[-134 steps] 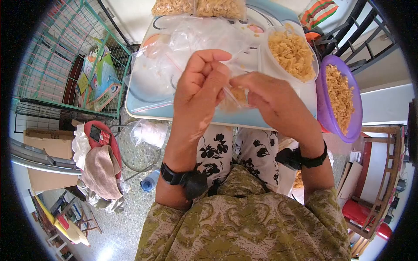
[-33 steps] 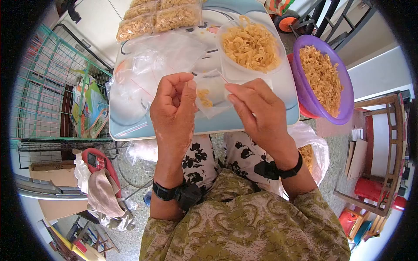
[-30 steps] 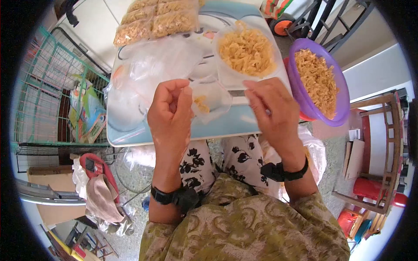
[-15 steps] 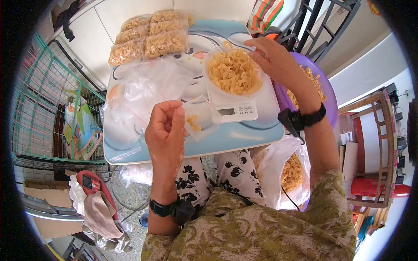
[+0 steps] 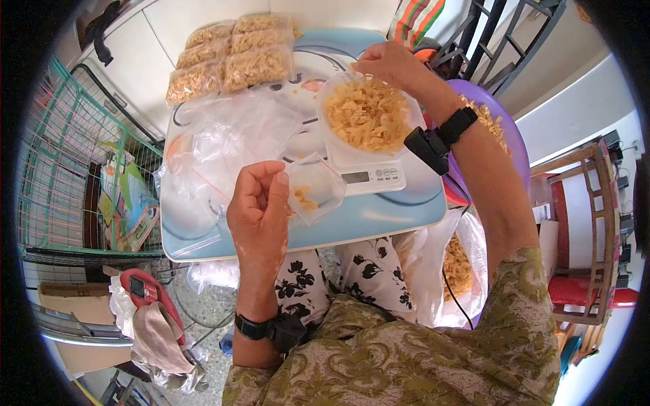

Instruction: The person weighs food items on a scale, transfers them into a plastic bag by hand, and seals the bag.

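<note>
Seated at a blue-and-white desk (image 5: 406, 208), a person is pinching a small clear bag (image 5: 326, 183) in the left hand (image 5: 256, 206), its thumb pressing against curled fingers and a few yellow pieces (image 5: 305, 197) lying inside the bag. The right hand (image 5: 389, 64), fingers bent and gathered close together, is hanging at the far rim of a bowl (image 5: 332, 137) of ribbon-like pieces (image 5: 369, 111); whether its fingertips are gripping a piece is impossible to tell. The bowl is sitting on a digital scale (image 5: 393, 178), nearer the wearer than the right hand and just right of the bag. The step in hand appears to be handling the bowl's contents; the next move seems to be calling for a light touch there and a steady left pinch. Packed bags (image 5: 233, 61) are standing beyond the left hand, loose bags (image 5: 230, 132) lying between.
</note>
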`<action>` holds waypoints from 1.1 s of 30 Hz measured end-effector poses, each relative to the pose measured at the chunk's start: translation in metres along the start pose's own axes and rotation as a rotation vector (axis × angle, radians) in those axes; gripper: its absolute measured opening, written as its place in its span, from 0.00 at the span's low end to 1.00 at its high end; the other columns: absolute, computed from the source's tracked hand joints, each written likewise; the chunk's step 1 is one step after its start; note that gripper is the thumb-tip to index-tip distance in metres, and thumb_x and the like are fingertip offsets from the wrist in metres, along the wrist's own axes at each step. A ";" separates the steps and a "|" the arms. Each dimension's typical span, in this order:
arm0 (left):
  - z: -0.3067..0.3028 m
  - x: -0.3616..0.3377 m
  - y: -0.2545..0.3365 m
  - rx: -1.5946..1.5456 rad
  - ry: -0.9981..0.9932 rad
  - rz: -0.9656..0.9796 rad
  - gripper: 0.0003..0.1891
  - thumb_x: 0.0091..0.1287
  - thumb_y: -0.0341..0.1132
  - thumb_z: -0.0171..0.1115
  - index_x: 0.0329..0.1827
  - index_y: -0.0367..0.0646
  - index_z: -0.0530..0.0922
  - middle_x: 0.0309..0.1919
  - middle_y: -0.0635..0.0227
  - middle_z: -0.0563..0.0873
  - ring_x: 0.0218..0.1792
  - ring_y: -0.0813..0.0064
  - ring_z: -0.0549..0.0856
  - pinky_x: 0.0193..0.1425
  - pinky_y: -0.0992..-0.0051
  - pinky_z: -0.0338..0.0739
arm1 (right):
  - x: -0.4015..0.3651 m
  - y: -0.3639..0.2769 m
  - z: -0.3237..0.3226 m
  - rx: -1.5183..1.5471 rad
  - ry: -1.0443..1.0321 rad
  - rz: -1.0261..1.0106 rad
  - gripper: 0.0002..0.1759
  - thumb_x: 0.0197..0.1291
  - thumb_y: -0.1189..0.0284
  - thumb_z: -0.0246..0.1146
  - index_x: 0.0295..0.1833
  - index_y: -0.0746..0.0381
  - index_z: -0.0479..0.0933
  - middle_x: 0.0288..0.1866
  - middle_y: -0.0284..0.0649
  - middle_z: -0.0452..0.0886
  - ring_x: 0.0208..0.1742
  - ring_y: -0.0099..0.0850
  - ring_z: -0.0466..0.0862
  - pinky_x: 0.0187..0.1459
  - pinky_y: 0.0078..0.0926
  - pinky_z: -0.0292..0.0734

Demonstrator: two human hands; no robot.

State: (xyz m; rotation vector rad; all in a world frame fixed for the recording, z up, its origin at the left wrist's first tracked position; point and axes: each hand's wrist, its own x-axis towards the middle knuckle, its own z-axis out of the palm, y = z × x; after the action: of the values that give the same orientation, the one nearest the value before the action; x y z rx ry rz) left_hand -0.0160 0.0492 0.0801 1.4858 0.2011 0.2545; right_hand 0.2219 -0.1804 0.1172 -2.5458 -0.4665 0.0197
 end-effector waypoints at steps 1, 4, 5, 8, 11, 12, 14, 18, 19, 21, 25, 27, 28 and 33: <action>-0.001 0.000 0.000 0.001 0.000 -0.002 0.08 0.74 0.32 0.60 0.51 0.40 0.77 0.29 0.77 0.80 0.23 0.91 0.71 0.25 0.87 0.64 | -0.002 0.001 0.001 0.063 0.019 -0.023 0.20 0.59 0.57 0.69 0.38 0.66 0.85 0.26 0.34 0.82 0.30 0.22 0.78 0.32 0.26 0.74; -0.002 0.000 0.001 0.012 -0.002 -0.009 0.08 0.74 0.32 0.60 0.51 0.40 0.77 0.30 0.77 0.80 0.24 0.91 0.71 0.26 0.87 0.64 | -0.009 0.001 0.000 0.083 0.108 -0.099 0.18 0.59 0.59 0.70 0.39 0.65 0.85 0.28 0.32 0.83 0.30 0.20 0.78 0.32 0.24 0.74; -0.001 -0.001 0.002 0.013 0.001 -0.009 0.08 0.74 0.32 0.60 0.51 0.40 0.77 0.30 0.77 0.80 0.24 0.91 0.71 0.26 0.87 0.65 | -0.012 0.001 -0.002 0.041 0.179 -0.152 0.18 0.60 0.59 0.69 0.40 0.65 0.85 0.30 0.32 0.83 0.31 0.20 0.78 0.33 0.23 0.74; -0.001 0.000 0.000 -0.002 0.007 -0.010 0.08 0.74 0.32 0.60 0.50 0.40 0.77 0.30 0.77 0.80 0.24 0.91 0.72 0.26 0.87 0.65 | -0.035 -0.018 -0.020 0.128 0.266 -0.191 0.14 0.63 0.62 0.68 0.42 0.62 0.85 0.31 0.30 0.84 0.31 0.17 0.78 0.34 0.20 0.73; -0.001 -0.001 -0.001 -0.020 -0.001 -0.004 0.08 0.74 0.32 0.60 0.50 0.40 0.77 0.30 0.77 0.80 0.24 0.91 0.72 0.26 0.87 0.65 | -0.056 -0.032 -0.038 0.166 0.316 -0.180 0.11 0.66 0.64 0.66 0.44 0.60 0.85 0.33 0.27 0.84 0.33 0.15 0.77 0.35 0.16 0.72; 0.000 -0.001 -0.001 -0.023 -0.006 0.001 0.07 0.74 0.32 0.60 0.50 0.40 0.77 0.31 0.76 0.80 0.24 0.90 0.72 0.26 0.87 0.65 | -0.062 -0.037 -0.040 0.166 0.318 -0.178 0.11 0.66 0.64 0.66 0.44 0.60 0.85 0.33 0.27 0.84 0.33 0.15 0.77 0.35 0.16 0.72; 0.000 -0.001 -0.002 -0.007 -0.009 0.009 0.07 0.74 0.32 0.60 0.50 0.40 0.78 0.31 0.76 0.80 0.24 0.90 0.72 0.26 0.87 0.65 | -0.072 -0.043 -0.044 0.385 0.373 -0.117 0.10 0.67 0.64 0.65 0.45 0.59 0.85 0.34 0.25 0.82 0.33 0.13 0.75 0.36 0.13 0.70; 0.001 -0.002 -0.002 -0.004 -0.009 0.029 0.07 0.74 0.32 0.60 0.50 0.40 0.78 0.31 0.76 0.81 0.24 0.91 0.72 0.26 0.88 0.65 | -0.073 -0.030 -0.045 0.359 0.354 -0.265 0.15 0.63 0.62 0.66 0.41 0.64 0.84 0.31 0.36 0.85 0.32 0.21 0.81 0.36 0.23 0.77; 0.002 -0.002 -0.001 -0.003 -0.010 0.031 0.07 0.74 0.32 0.60 0.50 0.40 0.78 0.31 0.76 0.81 0.24 0.91 0.72 0.26 0.88 0.65 | -0.077 -0.029 -0.044 0.236 0.214 -0.242 0.16 0.62 0.62 0.66 0.42 0.65 0.84 0.31 0.37 0.86 0.33 0.22 0.82 0.37 0.23 0.77; 0.002 -0.003 0.000 -0.006 -0.014 0.007 0.08 0.74 0.32 0.61 0.50 0.40 0.78 0.31 0.76 0.81 0.24 0.91 0.73 0.26 0.88 0.65 | -0.081 -0.024 -0.037 0.115 0.076 -0.217 0.17 0.62 0.61 0.66 0.42 0.66 0.83 0.32 0.39 0.86 0.33 0.24 0.83 0.38 0.24 0.78; 0.002 -0.003 0.001 -0.014 -0.015 0.002 0.08 0.74 0.32 0.60 0.50 0.40 0.78 0.31 0.76 0.81 0.24 0.90 0.73 0.26 0.88 0.65 | -0.085 -0.021 -0.026 -0.013 0.085 -0.159 0.21 0.60 0.58 0.67 0.45 0.67 0.82 0.39 0.47 0.86 0.40 0.36 0.86 0.44 0.31 0.79; 0.002 -0.003 0.001 0.018 -0.005 -0.003 0.07 0.74 0.32 0.60 0.50 0.40 0.78 0.30 0.75 0.80 0.24 0.90 0.73 0.26 0.87 0.66 | -0.089 -0.025 -0.027 -0.088 0.140 -0.178 0.24 0.59 0.56 0.68 0.47 0.68 0.81 0.42 0.50 0.86 0.43 0.41 0.86 0.47 0.34 0.78; 0.002 -0.003 0.001 0.019 -0.005 -0.004 0.07 0.74 0.32 0.60 0.50 0.40 0.78 0.30 0.75 0.80 0.24 0.90 0.73 0.26 0.87 0.66 | -0.092 -0.027 -0.027 -0.093 0.121 -0.156 0.26 0.59 0.56 0.69 0.54 0.65 0.79 0.47 0.47 0.84 0.44 0.36 0.84 0.47 0.31 0.78; 0.003 -0.002 -0.001 0.022 -0.011 0.014 0.07 0.74 0.32 0.60 0.50 0.40 0.78 0.30 0.75 0.80 0.24 0.91 0.72 0.26 0.88 0.66 | -0.096 -0.028 -0.021 -0.218 0.058 -0.224 0.39 0.54 0.53 0.73 0.68 0.61 0.72 0.58 0.50 0.80 0.57 0.40 0.82 0.57 0.33 0.75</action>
State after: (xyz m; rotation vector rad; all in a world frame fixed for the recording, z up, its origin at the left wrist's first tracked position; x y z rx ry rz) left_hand -0.0170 0.0456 0.0796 1.5104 0.1852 0.2558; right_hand 0.1251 -0.2010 0.1421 -2.6805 -0.7653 -0.1973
